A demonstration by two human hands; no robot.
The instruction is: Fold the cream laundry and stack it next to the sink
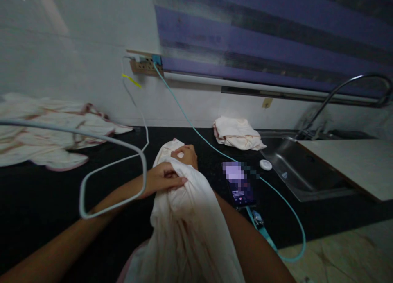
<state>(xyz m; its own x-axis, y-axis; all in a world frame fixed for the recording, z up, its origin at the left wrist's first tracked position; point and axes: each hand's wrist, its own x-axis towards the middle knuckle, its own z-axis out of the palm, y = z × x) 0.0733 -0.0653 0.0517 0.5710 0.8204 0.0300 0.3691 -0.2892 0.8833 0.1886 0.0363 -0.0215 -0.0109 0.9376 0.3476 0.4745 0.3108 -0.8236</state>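
Observation:
A white cloth (190,221) with brownish stains hangs down toward me from the dark counter. It looks like a soft garment, but its exact kind is unclear. My left hand (164,178) is closed on the cloth, thumb on top and fingers partly under a fold. Just beyond it, my right hand (188,155) has its fingers curled and pinched at the cloth's far end. The cloth drapes across my right forearm and hides part of it. Right of my hands lies a phone (241,189), its screen lit and partly pixelated.
A loose pile of similar cloths (52,131) lies left; a folded cloth (238,133) rests by the wall. A white cable (113,160) loops before my left arm. A teal cable (190,121) crosses the counter (123,197). Right are a round white object (265,165) and sink (291,164).

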